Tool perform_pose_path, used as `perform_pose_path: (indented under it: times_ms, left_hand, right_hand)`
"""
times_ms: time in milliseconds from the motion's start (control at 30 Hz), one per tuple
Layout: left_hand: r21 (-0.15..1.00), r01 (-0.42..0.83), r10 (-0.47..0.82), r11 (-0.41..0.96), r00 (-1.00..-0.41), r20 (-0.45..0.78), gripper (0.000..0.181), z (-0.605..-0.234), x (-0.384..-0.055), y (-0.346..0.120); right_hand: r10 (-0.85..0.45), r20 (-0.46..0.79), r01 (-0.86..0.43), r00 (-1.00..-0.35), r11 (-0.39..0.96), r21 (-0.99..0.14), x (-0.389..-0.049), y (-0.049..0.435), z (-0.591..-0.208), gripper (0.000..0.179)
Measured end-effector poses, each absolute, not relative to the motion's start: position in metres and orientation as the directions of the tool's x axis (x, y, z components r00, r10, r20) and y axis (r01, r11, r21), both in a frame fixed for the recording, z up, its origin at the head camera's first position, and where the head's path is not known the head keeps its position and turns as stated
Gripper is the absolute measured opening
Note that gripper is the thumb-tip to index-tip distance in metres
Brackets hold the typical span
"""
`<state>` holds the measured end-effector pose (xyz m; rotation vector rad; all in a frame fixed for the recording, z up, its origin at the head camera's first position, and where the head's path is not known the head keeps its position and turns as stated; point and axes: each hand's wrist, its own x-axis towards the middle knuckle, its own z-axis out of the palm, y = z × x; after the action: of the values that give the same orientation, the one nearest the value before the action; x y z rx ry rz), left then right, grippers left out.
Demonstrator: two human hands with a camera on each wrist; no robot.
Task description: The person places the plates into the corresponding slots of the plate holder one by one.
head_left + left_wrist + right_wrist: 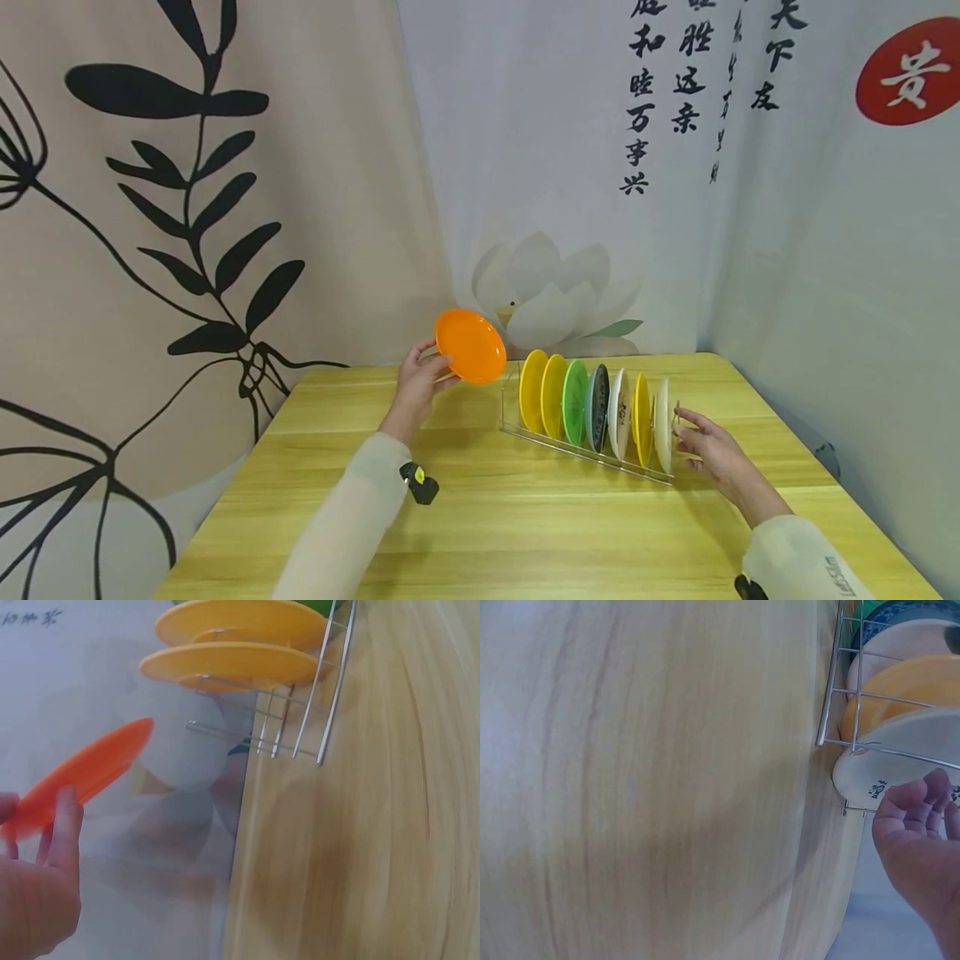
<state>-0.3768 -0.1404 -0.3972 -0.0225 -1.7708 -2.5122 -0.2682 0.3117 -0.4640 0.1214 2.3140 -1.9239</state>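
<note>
My left hand [422,383] holds an orange plate [471,346] by its edge, raised above the back of the table. In the left wrist view the plate is tilted, apart from the wire dish rack [332,697]. Several plates stand upright in the rack, among them a yellow plate [533,392] at its left end, a green plate [575,403], a dark patterned plate [597,408] and a white plate [663,427] at its right end. Beside that white plate, my right hand [712,450] grips the rack's end wire with curled fingers; the exact contact is partly hidden.
The rack stands on a wooden table [480,533] toward its back right. Behind the table hangs a printed curtain [360,208] with leaves and writing; another pale curtain [840,275] runs along the right side.
</note>
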Motion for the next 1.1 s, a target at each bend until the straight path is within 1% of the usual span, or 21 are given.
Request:
perform_pose_path:
  times_ms: [267, 500, 633, 1100]
  left_hand:
    - [0.954, 0.042, -0.022, -0.296, -0.999, 0.037, 0.045, -0.400, -0.379, -0.121]
    - [0.966, 0.057, -0.001, -0.253, -0.998, 0.059, 0.043, -0.405, -0.380, -0.110]
    - [0.972, 0.041, 0.002, -0.231, -0.999, 0.043, 0.044, -0.409, -0.380, -0.105]
    - [0.985, 0.059, 0.047, -0.160, -0.997, 0.067, 0.047, -0.415, -0.378, -0.084]
  right_hand:
    - [-0.021, -0.155, 0.148, -0.988, 0.179, -0.973, -0.267, 0.312, -0.465, 0.064]
    - [-0.014, -0.150, 0.145, -0.989, 0.177, -0.974, -0.267, 0.311, -0.466, 0.066]
    - [-0.013, -0.157, 0.152, -0.988, 0.182, -0.971, -0.267, 0.310, -0.466, 0.064]
    - [-0.009, -0.145, 0.141, -0.989, 0.181, -0.973, -0.268, 0.312, -0.464, 0.064]
